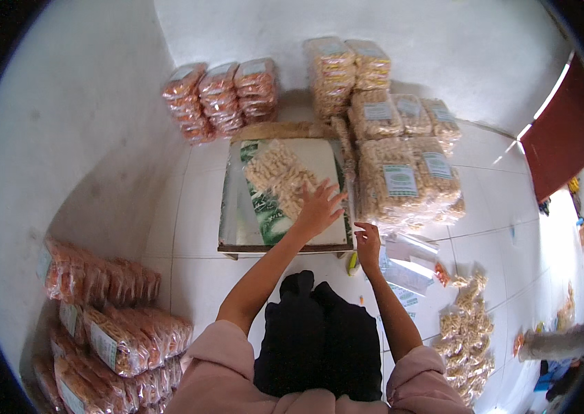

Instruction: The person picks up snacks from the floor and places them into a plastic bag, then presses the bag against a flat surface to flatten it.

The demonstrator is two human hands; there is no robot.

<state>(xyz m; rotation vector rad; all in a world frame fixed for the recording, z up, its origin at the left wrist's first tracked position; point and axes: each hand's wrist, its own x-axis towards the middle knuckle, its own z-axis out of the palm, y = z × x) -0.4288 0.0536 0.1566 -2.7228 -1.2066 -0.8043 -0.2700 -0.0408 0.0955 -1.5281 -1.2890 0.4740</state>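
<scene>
Small clear packs of pale, knobbly snacks lie in rows on a low table. Beneath them is a sheet or bag with green print, whose exact kind I cannot tell. My left hand rests on the near right end of the packs, fingers spread, gripping nothing. Just off the table's front right corner, my right hand has its index finger and thumb apart, with nothing visible between them. Its other fingers are partly hidden.
Large bags of pale snacks are stacked right of the table. Reddish packs stand by the back wall, with more bundles at lower left. Plastic sheets and loose snack packs lie on the floor to my right.
</scene>
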